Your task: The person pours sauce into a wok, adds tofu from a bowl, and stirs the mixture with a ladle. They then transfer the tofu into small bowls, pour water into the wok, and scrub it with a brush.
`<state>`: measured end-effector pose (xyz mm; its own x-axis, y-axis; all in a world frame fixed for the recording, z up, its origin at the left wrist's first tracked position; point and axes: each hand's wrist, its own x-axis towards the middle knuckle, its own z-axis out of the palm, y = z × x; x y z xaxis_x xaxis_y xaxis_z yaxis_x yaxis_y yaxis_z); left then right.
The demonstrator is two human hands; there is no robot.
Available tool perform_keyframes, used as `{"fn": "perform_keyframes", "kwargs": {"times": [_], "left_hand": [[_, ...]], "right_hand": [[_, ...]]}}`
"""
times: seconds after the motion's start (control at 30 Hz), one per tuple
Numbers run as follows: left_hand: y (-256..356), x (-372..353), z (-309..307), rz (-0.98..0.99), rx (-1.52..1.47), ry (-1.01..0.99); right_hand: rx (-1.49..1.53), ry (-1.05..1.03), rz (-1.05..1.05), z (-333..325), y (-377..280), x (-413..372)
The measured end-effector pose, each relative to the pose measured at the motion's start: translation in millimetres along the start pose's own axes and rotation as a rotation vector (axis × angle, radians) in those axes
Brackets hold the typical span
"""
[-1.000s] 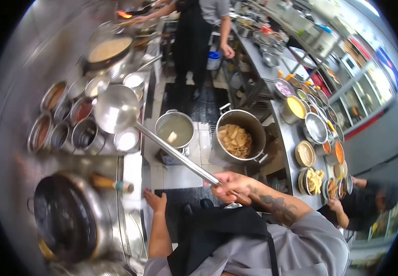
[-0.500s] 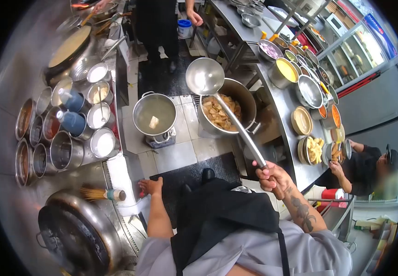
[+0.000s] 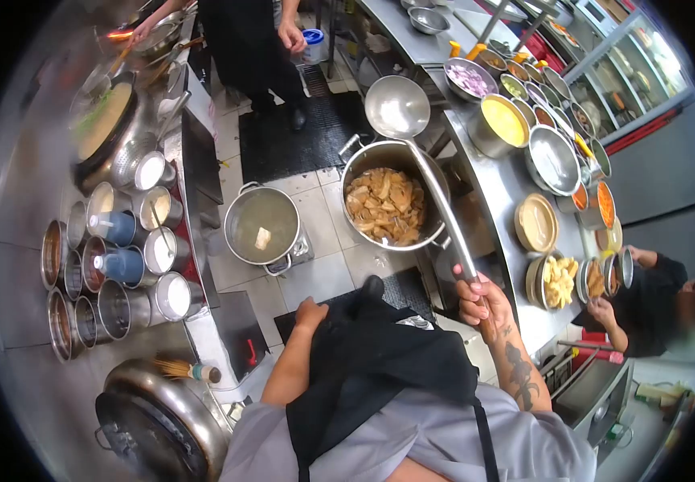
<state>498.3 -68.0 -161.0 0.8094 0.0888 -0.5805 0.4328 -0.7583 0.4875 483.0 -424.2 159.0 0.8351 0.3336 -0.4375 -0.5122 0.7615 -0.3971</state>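
Observation:
In my right hand (image 3: pixel 484 307) is the long handle of a big metal ladle (image 3: pixel 449 210), fingers wrapped around it. The ladle's bowl (image 3: pixel 398 107) hangs over the far rim side of a deep pot (image 3: pixel 436 173) of brown sliced pieces (image 3: pixel 384 206). My left hand (image 3: pixel 310 312) hovers low beside my black apron (image 3: pixel 388 353), its fingers mostly hidden from above. Left of the deep pot stands a smaller pot (image 3: pixel 239 210) of cloudy liquid, with a pale block (image 3: pixel 263 238) in it.
A counter on the left carries metal containers, blue-filled bottles (image 3: pixel 120 265) and a wok (image 3: pixel 134 386). On the right counter (image 3: pixel 496 229) stand bowls of ingredients. One co-worker (image 3: pixel 255 56) stands ahead; another co-worker (image 3: pixel 653 297) handles bowls at right. Black mats (image 3: pixel 291 140) lie on the tiles.
My view has shifted toward the deep pot. The ladle has swung slightly right over it. My left hand, spread beside the left counter before, has drawn inward toward my apron.

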Motion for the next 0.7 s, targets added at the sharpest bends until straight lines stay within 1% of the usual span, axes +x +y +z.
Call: {"fn": "perform_keyframes", "kwargs": {"times": [0.03,0.07,0.17,0.27,0.37,0.4,0.5,0.53,0.57,0.63,0.67,0.7], "left_hand": [[4,9,2,0.046,0.000,0.022],[2,28,2,0.021,-0.045,-0.058],[21,60,-11,0.095,0.061,0.098],[44,75,-26,0.111,0.016,0.181],[87,67,-51,0.091,-0.087,0.122],[96,70,-53,0.133,-0.036,0.153],[118,82,-62,0.054,-0.140,0.072],[114,98,-54,0.156,-0.072,0.175],[117,111,-53,0.150,-0.120,0.161],[145,119,-73,0.132,-0.205,0.119],[149,136,-71,0.192,-0.213,0.179],[159,147,-74,0.211,-0.236,0.179]], "right_hand": [[0.015,-0.005,0.010,-2,-9,9],[0.025,-0.014,0.012,-2,-20,19],[0.033,-0.059,-0.019,4,-58,52],[0.043,-0.078,-0.036,10,-87,80],[0.096,-0.100,-0.020,5,-110,101],[0.139,-0.107,-0.004,1,-115,106],[0.150,-0.130,0.010,-3,-134,124],[0.140,-0.159,0.001,0,-144,131],[0.133,-0.186,-0.008,5,-158,142],[0.167,-0.218,-0.060,28,-182,162],[0.145,-0.232,-0.092,41,-196,174],[0.125,-0.244,-0.125,52,-208,184]]}}
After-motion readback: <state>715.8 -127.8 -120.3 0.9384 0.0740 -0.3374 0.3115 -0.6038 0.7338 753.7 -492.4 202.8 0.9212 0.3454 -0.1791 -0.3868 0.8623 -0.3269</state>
